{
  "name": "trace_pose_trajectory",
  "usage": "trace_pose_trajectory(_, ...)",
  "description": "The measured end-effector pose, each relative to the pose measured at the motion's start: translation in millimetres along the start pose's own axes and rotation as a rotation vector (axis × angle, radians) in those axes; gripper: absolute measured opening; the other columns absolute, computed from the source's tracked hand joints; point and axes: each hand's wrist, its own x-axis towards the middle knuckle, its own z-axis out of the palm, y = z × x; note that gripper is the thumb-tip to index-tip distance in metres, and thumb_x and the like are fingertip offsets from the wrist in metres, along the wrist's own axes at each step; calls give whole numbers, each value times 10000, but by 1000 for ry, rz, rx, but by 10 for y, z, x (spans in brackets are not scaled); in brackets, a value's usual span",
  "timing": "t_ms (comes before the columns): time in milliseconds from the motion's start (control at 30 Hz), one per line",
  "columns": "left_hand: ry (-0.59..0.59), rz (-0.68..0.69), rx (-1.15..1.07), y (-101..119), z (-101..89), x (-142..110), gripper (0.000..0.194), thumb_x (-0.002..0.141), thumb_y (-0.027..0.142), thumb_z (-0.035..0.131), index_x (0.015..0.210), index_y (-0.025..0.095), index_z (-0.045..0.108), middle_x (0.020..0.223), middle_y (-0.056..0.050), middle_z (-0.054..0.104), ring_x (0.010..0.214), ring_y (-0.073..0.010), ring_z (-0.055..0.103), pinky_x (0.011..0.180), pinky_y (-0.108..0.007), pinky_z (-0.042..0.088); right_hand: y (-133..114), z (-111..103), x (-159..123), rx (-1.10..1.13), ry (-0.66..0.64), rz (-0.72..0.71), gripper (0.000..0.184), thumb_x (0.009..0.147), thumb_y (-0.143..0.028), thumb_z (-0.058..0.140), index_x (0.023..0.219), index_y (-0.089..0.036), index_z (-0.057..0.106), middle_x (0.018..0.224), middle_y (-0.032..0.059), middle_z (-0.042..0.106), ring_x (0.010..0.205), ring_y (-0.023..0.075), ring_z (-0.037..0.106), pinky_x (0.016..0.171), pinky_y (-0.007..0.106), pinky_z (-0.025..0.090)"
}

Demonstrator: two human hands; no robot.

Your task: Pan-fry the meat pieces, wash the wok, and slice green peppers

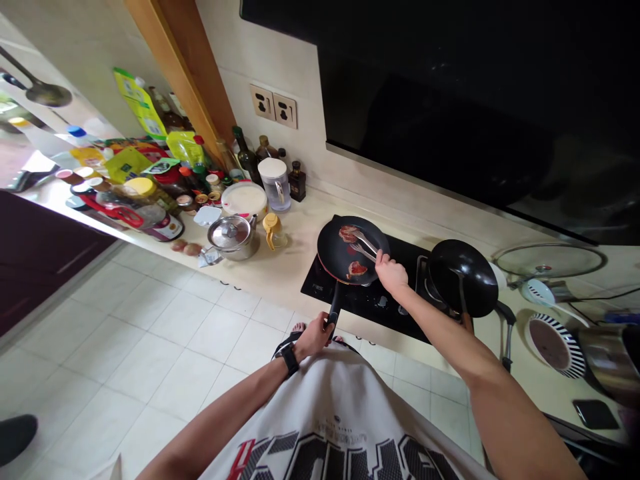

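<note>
My left hand (pixel 314 337) is shut around the dark handle (pixel 334 310) of a black non-stick frying pan (pixel 371 232), which sits on a black induction hob (pixel 325 287). My right hand (pixel 391 273) holds metal tongs (pixel 364 244), their tips reaching over the pan. Two pieces of seared meat lie in the pan: one (pixel 349 233) at the far side, the other (pixel 357 269) at the near side. The tongs are close to both, and I cannot tell whether they grip either piece. A black wok (pixel 463 275) stands to the right of the pan.
A stainless lidded pot (pixel 233 237) and many jars and bottles (pixel 245 153) stand on the counter (pixel 295 260) left of the hob. A black range hood (pixel 450 100) hangs above. A glass lid (pixel 549 260) lies to the right. A dark shoe (pixel 15 437) shows at lower left.
</note>
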Motion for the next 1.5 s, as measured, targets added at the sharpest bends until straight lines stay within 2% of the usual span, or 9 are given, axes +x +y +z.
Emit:
trace_pose_trajectory(167,10,38,45,-35,0,2,259,953,389,516,1100,179,483,694,21,617,539,-150,631,547,-255,458,-37,68,55,5,17,8,559,957,-85,320,1501,3,414,1076,272,635,831,267,685,662,350,552)
trace_pose_trajectory(567,8,27,31,-10,-1,-9,298,942,423,544,1112,184,489,703,19,633,544,-148,629,553,-249,452,-128,173,176,58,60,-16,581,936,-101,362,1502,13,425,1056,284,640,826,274,677,665,368,552)
trace_pose_trajectory(767,18,6,48,-11,5,-2,231,955,364,531,1103,189,501,677,29,623,531,-142,618,543,-244,448,-202,221,265,18,62,-56,553,951,-81,333,1486,25,423,1060,280,641,826,272,697,646,350,553)
trace_pose_trajectory(900,26,22,62,18,4,-26,223,957,341,520,1109,179,509,665,27,627,548,-148,631,579,-252,463,-125,136,252,2,26,-71,515,967,-56,323,1461,22,442,1041,270,653,822,285,727,651,355,557)
trace_pose_trajectory(1033,28,40,44,36,6,-57,259,958,380,519,1120,178,504,648,34,617,549,-151,629,582,-252,454,82,-92,281,67,-49,-22,416,983,-74,388,1369,-38,540,1025,222,687,836,273,738,714,348,554)
trace_pose_trajectory(1167,17,38,23,46,5,-63,241,961,372,509,1105,179,501,666,35,608,535,-141,615,553,-240,433,354,-314,401,410,-148,50,223,958,-254,612,1131,-133,684,883,116,721,788,222,721,706,282,534)
trace_pose_trajectory(1300,29,39,44,66,6,-70,188,960,327,505,1085,186,503,677,28,625,544,-139,618,567,-239,432,632,-347,459,1151,-359,270,141,880,-274,725,867,-136,702,684,25,666,483,90,560,446,178,414)
trace_pose_trajectory(1400,26,31,15,78,10,-82,202,960,342,513,1088,186,502,653,30,619,549,-147,620,573,-245,439,772,-275,422,1508,-500,477,136,852,-219,748,816,-106,680,689,27,664,424,46,475,356,145,334)
trace_pose_trajectory(1500,22,18,-21,92,9,-93,246,952,382,539,1094,185,504,657,31,615,551,-152,620,574,-249,444,834,-208,350,1625,-572,642,105,867,-184,729,871,-89,682,676,14,650,407,32,457,335,117,322)
